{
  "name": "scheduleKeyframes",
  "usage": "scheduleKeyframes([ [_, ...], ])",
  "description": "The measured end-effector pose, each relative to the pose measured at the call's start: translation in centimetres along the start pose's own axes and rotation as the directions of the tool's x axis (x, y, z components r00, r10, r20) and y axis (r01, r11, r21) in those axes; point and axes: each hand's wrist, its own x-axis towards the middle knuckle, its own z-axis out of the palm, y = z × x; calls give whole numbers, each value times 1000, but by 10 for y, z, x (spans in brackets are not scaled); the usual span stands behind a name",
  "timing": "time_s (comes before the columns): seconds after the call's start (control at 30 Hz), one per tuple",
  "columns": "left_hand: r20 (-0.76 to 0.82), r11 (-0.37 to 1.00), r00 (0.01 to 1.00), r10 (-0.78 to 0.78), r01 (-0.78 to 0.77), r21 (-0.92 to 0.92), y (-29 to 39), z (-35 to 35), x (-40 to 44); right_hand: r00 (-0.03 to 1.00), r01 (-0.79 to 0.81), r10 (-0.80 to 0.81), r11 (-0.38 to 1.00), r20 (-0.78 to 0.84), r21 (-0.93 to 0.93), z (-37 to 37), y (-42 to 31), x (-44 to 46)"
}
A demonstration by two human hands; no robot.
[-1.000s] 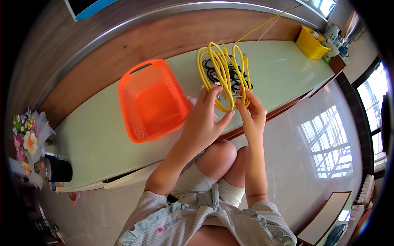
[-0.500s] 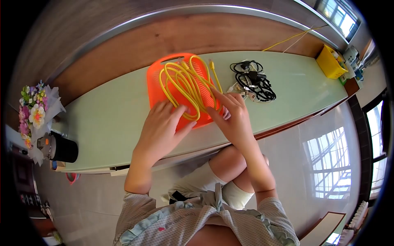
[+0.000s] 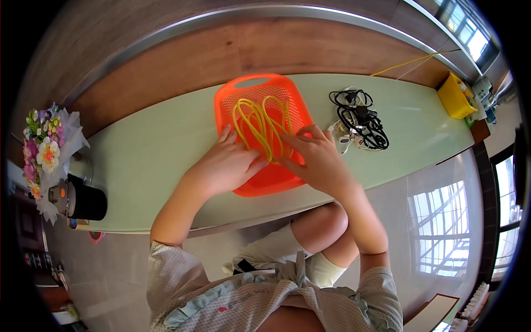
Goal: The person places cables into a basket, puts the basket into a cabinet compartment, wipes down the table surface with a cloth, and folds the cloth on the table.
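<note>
A looped yellow cable (image 3: 255, 123) lies inside an orange plastic basket (image 3: 224, 97) with perforated walls and a handle slot. My left hand (image 3: 224, 165) is over the basket's near left side, fingers apart near the rim and thumb by the loops' near end. From the other side, my right hand (image 3: 321, 160) reaches in; its index finger and thumb are spread beside the cable and seem to touch it. My hands hide part of the near loops and rim.
Right of the basket lies a tangle of black and white cables (image 3: 362, 119). A yellow bin (image 3: 456, 95) stands at the table's far right. On the left are a flower bouquet (image 3: 47, 149) and a black cup (image 3: 88, 200). The pale green table (image 3: 149, 160) backs onto a wooden panel.
The yellow cable has gone from above the basket down into it, its loops drawn closer together. Both hands have lowered with it and spread slightly apart. The view has shifted slightly.
</note>
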Motion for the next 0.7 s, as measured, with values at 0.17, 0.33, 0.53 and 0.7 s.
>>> scheduleKeyframes([
  [0.17,100,998,995,4,-10,67,-4,2,8,984,-14,14,1000,178,-2,2,6,9],
  [0.33,220,985,975,-43,5,171,0,2,14,935,68,-4,984,355,-167,5,14,17],
  [0.53,135,970,989,-67,33,241,-2,9,17,931,7,56,985,360,-172,5,11,24],
  [0.7,63,991,997,-42,33,133,1,1,14,984,58,-30,986,178,-154,12,15,20],
])
